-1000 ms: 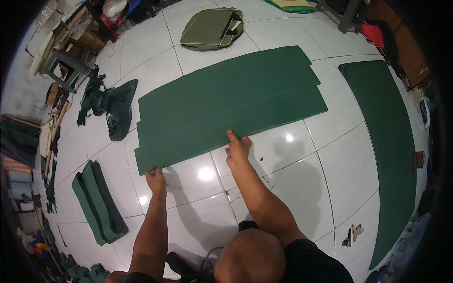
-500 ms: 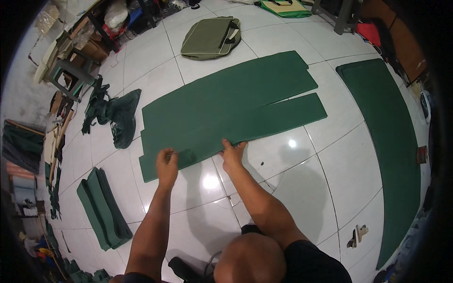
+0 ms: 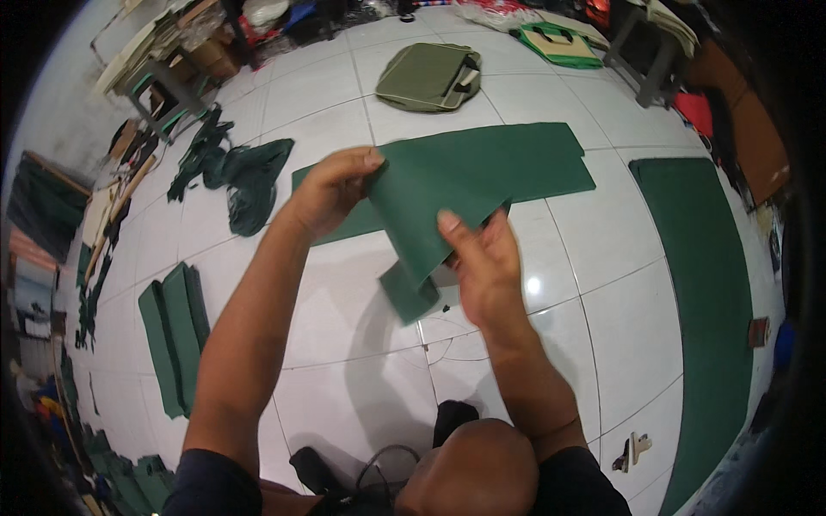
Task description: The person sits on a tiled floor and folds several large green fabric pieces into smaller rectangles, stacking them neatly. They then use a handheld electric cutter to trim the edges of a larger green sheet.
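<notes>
A long green fabric strip (image 3: pixel 409 202) hangs between my hands above the floor, its lower end folded over and dangling. My left hand (image 3: pixel 331 189) is closed on the strip's upper left corner, thumb on top. Lower down and to the right, my right hand (image 3: pixel 486 267) grips the strip's edge, with the thumb on the near face and the fingers behind it, partly hidden. Beyond them, more flat green fabric (image 3: pixel 542 159) lies on the white tiles, partly covered by the raised strip and my left hand.
An olive bag (image 3: pixel 422 82) lies at the back, a green-and-beige bag (image 3: pixel 559 45) to its right. Long green fabric (image 3: pixel 701 275) stretches along the right, near metal clips (image 3: pixel 635 449). Folded green strips (image 3: pixel 176 335) and dark green scraps (image 3: pixel 254 181) lie left, below a grey stool (image 3: pixel 159 90).
Both hands have lifted a green strip off the fabric on the floor. My left hand has moved up and away from me; my right has shifted rightward. The head view has shifted too.
</notes>
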A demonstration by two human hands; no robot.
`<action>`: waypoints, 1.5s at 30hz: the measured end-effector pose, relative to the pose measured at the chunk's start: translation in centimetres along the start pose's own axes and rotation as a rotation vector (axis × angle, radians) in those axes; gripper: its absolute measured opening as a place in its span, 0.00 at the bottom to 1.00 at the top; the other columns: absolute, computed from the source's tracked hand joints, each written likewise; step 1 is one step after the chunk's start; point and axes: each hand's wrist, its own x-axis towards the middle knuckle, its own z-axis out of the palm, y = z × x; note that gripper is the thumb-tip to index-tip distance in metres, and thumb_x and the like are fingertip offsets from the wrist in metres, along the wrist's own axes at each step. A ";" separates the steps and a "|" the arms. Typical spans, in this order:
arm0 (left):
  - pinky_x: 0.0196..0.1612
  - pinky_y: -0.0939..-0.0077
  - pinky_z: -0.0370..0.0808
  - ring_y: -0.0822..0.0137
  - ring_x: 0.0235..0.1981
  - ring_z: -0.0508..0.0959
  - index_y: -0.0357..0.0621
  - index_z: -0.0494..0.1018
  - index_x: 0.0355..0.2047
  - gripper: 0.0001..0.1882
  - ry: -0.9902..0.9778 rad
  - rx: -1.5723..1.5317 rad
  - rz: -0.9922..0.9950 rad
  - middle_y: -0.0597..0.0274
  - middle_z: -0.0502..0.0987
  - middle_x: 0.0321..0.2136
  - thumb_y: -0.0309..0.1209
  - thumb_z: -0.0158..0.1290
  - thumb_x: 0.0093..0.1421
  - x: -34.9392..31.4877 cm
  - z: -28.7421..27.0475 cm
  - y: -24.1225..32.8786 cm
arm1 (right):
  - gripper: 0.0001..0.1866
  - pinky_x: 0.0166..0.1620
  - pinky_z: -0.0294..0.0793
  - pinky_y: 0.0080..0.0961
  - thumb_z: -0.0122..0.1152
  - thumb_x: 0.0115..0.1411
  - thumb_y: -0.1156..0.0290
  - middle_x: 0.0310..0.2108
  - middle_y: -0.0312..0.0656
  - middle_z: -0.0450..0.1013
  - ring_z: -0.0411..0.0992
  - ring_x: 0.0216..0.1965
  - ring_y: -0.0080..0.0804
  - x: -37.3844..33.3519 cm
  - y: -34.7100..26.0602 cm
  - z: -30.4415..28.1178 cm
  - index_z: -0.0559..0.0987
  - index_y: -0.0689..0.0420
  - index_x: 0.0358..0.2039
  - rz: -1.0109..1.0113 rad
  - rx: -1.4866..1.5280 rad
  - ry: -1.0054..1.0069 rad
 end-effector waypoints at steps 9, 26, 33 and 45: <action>0.45 0.74 0.68 0.72 0.37 0.73 0.38 0.74 0.44 0.18 0.262 0.047 0.425 0.64 0.76 0.36 0.42 0.53 0.65 -8.1 3.1 12.4 | 0.19 0.47 0.77 0.29 0.63 0.60 0.67 0.41 0.45 0.75 0.75 0.40 0.30 0.8 -9.4 11.2 0.72 0.66 0.46 -0.077 -0.174 -0.262; 0.46 0.78 0.76 0.73 0.40 0.78 0.43 0.74 0.49 0.21 0.497 0.115 0.844 0.65 0.79 0.40 0.44 0.58 0.64 -22.8 0.6 25.9 | 0.15 0.50 0.71 0.31 0.61 0.60 0.64 0.38 0.40 0.77 0.75 0.39 0.31 0.3 -13.5 30.2 0.78 0.62 0.42 -0.073 -0.239 -0.708; 0.49 0.71 0.75 0.69 0.45 0.77 0.43 0.71 0.52 0.23 0.533 0.304 1.037 0.60 0.77 0.44 0.43 0.58 0.64 -27.1 -1.7 26.1 | 0.24 0.50 0.73 0.31 0.63 0.60 0.57 0.40 0.46 0.77 0.76 0.42 0.35 -2.8 -12.3 34.5 0.77 0.65 0.48 -0.226 -0.427 -0.689; 0.40 0.81 0.72 0.75 0.36 0.74 0.37 0.73 0.47 0.15 0.784 0.299 1.157 0.63 0.78 0.36 0.37 0.53 0.69 -33.1 -1.8 26.1 | 0.39 0.56 0.74 0.38 0.71 0.56 0.53 0.48 0.53 0.72 0.73 0.51 0.45 -7.2 -1.9 37.5 0.65 0.64 0.58 -0.271 -0.274 -0.803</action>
